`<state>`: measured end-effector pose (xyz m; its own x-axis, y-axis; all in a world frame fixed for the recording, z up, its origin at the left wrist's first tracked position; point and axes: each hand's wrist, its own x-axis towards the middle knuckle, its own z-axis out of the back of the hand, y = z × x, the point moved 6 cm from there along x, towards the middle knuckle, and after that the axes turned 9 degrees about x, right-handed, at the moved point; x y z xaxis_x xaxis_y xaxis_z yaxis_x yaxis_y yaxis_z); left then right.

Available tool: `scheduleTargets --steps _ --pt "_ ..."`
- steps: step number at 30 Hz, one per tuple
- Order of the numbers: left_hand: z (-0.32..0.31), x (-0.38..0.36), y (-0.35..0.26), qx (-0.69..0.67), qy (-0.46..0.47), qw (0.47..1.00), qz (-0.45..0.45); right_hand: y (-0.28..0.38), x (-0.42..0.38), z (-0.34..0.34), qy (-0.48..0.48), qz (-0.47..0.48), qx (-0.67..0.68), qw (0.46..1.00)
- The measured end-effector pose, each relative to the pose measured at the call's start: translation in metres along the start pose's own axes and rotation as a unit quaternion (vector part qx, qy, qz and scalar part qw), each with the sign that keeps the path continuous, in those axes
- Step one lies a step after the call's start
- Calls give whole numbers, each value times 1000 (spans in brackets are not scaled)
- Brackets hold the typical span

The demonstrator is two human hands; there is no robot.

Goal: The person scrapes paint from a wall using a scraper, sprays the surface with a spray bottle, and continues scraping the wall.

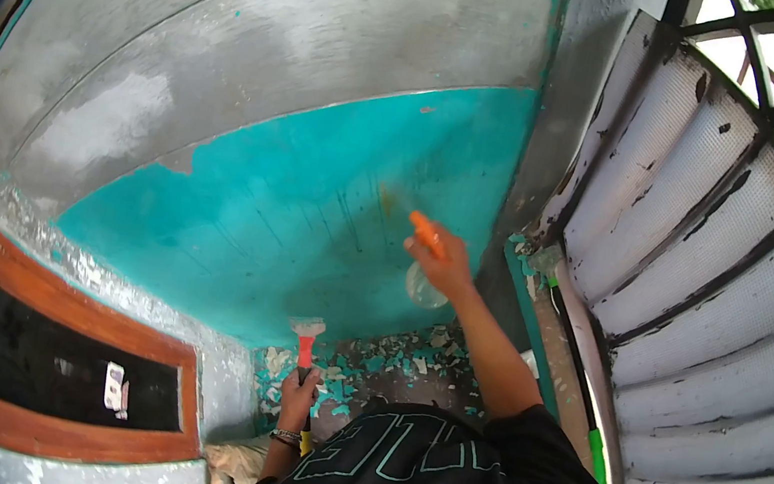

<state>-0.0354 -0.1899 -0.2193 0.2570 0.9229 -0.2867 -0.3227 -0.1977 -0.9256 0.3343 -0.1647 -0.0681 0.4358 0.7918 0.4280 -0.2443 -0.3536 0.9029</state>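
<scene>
My right hand is closed around a spray bottle with an orange spray head and a clear body. The bottle is held up in front of the teal painted wall, its nozzle toward the paint. Dark wet streaks run down the wall there, beside a small brownish patch. Lower and to the left, my left hand grips a paint scraper by its red and black handle. The scraper's wide metal blade points up, close to the wall's lower edge; whether it touches cannot be told.
Paint flakes litter the floor along the wall. A metal gate with peeling paint stands at the right. Beside it leans a long-handled tool with a green grip. A wood-framed window is at lower left, near a beige cloth-like bundle.
</scene>
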Motion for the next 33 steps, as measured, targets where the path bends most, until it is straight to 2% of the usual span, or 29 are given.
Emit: scheduleTargets --steps 4,6,7,9,12,13,15,19,21,23,26,28,33 --pt "10 33 -15 39 53 998 -18 0 -5 -14 -38 -54 12 998" --pt "18 49 -19 67 70 995 -25 -7 -8 -3 -157 -68 72 983" --pt "19 57 -20 67 88 993 -28 -4 -12 -7 -165 -71 69 981" --pt "22 70 -20 72 122 989 -31 10 -18 -21 -66 -39 -34 996" --pt "17 82 -25 75 165 983 -5 19 -31 -27 -114 -37 -68 991" --pt "14 87 -23 84 192 978 -3 19 -32 -22 -138 -47 -80 986" --pt "13 94 -25 64 212 975 -36 17 -31 2 -261 -45 23 964" --pt "14 97 -19 75 225 971 -29 42 -55 39 -319 -76 -91 940" --pt "14 95 -15 94 239 966 -32 67 -83 57 -339 41 -91 935" --pt "17 93 -4 76 230 970 -7 75 -126 83 -363 27 -91 927" --pt "12 91 11 85 249 965 2 90 -205 127 -430 1 -146 891" --pt "4 88 16 86 246 965 16 110 -270 146 -511 10 -186 839" --pt "-40 83 7 119 331 936 13 160 -433 183 -684 15 -252 684"
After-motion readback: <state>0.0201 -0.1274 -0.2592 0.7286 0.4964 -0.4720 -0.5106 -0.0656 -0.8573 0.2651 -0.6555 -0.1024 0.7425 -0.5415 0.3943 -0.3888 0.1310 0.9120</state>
